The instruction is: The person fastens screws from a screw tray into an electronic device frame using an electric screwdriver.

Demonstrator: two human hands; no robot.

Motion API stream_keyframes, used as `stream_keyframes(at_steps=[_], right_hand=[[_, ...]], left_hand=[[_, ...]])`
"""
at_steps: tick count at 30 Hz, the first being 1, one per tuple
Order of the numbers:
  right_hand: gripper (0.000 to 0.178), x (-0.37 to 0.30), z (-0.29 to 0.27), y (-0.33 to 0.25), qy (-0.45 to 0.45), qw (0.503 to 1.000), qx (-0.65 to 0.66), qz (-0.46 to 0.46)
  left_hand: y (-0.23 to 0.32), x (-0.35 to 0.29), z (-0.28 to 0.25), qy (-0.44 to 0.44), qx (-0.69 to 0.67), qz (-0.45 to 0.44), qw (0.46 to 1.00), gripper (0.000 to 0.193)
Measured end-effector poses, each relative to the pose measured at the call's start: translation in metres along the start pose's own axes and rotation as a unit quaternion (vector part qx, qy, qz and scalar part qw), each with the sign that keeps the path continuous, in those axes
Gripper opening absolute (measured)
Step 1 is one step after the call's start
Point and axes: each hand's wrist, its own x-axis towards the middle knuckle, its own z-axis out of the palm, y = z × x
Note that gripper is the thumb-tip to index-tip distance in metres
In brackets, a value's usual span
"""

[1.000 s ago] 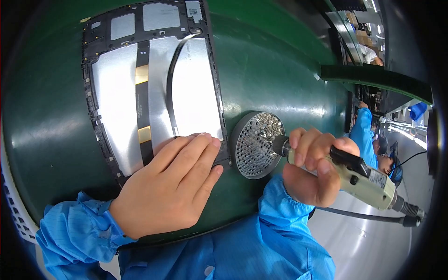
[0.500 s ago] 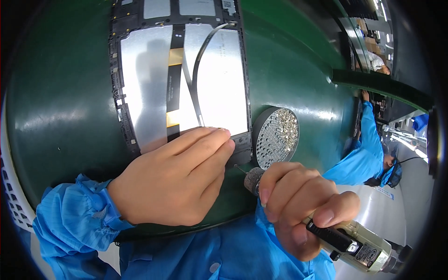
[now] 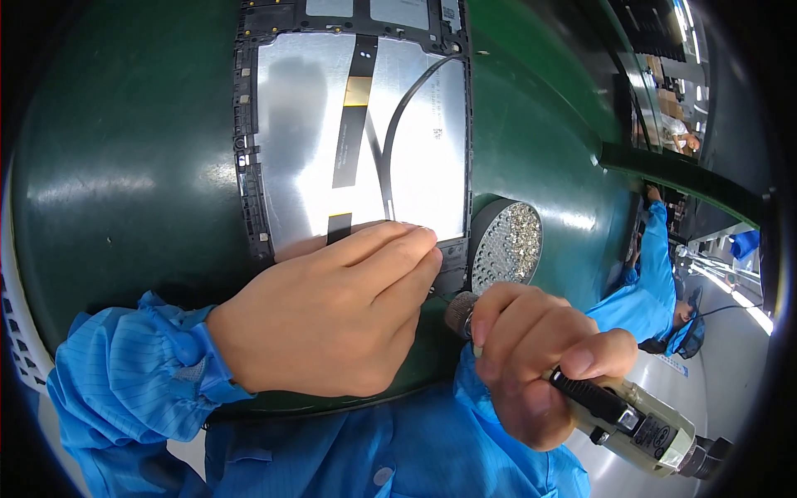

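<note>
A tablet-like device with its back off (image 3: 299,141) lies on the green mat, showing silver metal plates in a black frame. A black flat ribbon (image 3: 353,149) with gold patches and a thin curved black cable (image 3: 393,124) run along it. My left hand (image 3: 332,307) lies over the near end of the device, fingers together and gripping it; they hide that edge. My right hand (image 3: 540,357) is wrapped round an electric screwdriver (image 3: 639,427), its knurled chuck (image 3: 461,314) pointing left at the device's near right corner. The bit's tip is hard to make out.
A round screw tray (image 3: 498,253) with many holes and a heap of small silver screws stands just right of the device. A dark green bar (image 3: 681,170) crosses at the right. Beyond it, a person in blue (image 3: 643,299) works at the bench.
The device has shifted right and slightly away, together with my left hand. The screwdriver's chuck has moved slightly right, while my right hand keeps its grip.
</note>
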Motion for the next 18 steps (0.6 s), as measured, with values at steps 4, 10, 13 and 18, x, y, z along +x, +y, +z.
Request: stream_keyframes(at_steps=[4,10,13,18], right_hand=[[0.028,0.0024,0.0013,0.0004,0.003,1.0,0.008,0.011],[0.026,0.0051,0.0047,0.0018,-0.017,1.0,-0.001,0.011],[0.026,0.0056,0.0028,0.002,-0.027,1.0,-0.006,0.011],[0.028,0.0014,-0.0017,0.0025,-0.037,0.999,0.007,0.004]], left_hand=[[-0.0008,-0.001,-0.0001,0.001,0.012,0.008,1.0,0.018],[-0.0021,-0.0032,-0.0031,0.004,0.02,0.002,1.0,0.019],[-0.0029,-0.0014,-0.0034,0.003,-0.003,-0.008,1.0,0.022],[0.0013,-0.0029,-0.0028,0.0,0.003,-0.008,1.0,0.026]])
